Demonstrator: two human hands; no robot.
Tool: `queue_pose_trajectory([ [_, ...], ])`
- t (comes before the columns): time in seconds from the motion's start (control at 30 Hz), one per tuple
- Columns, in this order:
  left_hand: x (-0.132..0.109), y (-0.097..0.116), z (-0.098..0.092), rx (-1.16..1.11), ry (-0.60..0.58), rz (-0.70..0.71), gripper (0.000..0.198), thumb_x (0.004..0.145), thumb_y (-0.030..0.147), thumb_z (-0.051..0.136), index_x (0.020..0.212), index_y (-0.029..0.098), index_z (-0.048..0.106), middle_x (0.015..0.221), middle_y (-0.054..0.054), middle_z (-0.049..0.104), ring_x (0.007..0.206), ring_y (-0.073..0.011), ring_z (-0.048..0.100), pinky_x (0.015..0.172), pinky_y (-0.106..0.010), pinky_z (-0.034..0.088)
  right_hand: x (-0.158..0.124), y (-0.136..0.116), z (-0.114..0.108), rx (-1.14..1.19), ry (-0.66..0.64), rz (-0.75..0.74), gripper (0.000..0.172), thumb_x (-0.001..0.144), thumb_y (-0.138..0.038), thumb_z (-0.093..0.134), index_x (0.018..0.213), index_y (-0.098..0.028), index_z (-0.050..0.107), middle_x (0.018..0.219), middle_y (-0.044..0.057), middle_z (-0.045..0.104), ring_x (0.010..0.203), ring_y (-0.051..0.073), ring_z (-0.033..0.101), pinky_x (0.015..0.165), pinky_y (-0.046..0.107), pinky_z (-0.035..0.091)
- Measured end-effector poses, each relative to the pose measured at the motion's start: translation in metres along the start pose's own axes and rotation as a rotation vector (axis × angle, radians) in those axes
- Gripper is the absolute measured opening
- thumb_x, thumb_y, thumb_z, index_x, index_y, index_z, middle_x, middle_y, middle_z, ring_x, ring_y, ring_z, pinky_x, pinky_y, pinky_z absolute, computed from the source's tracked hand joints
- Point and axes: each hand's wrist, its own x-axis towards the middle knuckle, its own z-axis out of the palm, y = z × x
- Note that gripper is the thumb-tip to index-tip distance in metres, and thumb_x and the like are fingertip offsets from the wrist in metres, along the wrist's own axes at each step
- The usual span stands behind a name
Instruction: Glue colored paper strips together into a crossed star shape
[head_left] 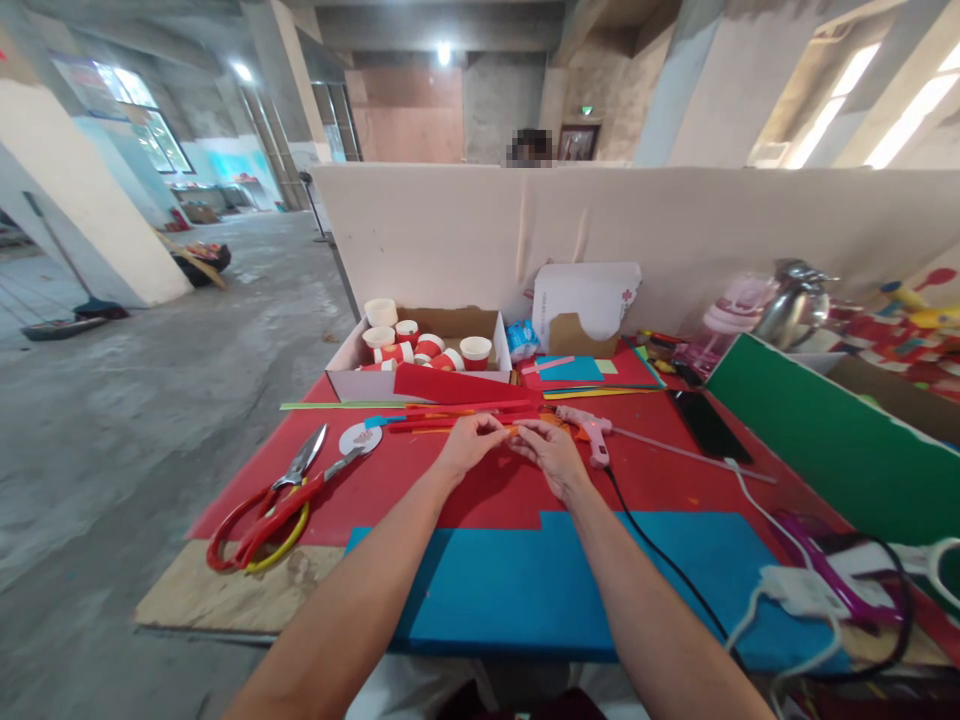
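Note:
My left hand (474, 443) and my right hand (550, 450) meet over the middle of the table, fingertips pinched together. Between them is a small orange piece (514, 431), probably paper, mostly hidden by the fingers. Just beyond the hands lie red paper strips (435, 413), with a short blue strip (385, 422) at their left end. Right beside my right hand, a pink hot glue gun (589, 428) rests on its side, a small red light showing. A long glue stick (690, 455) points away from its back.
Large scissors (262, 510) and a white disc (360, 439) lie at left. Behind stands a box (345, 385) of red and white paper cups (475, 352). At right are a phone (709, 425), a green-sided box (825, 440) and a cabled power strip (806, 590). A white partition (450, 230) closes the back.

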Motion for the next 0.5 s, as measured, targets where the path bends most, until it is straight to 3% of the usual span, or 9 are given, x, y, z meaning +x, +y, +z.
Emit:
queue_pose_trajectory([
  [0.5,0.0004,0.0024,0.0021,-0.050,0.058,-0.029,0.015,0.062,0.029,0.063,0.060,0.015,0.056,0.055,0.002,0.055,0.054,-0.0090,0.048,0.057,-0.022,0.039,-0.0043,-0.0017,0.0012,-0.020,-0.044,0.019,0.024,0.055,-0.025,0.076,0.077,-0.017,0.068,0.066,0.000,0.067,0.062,0.011,0.063,0.073,0.030,0.056],
])
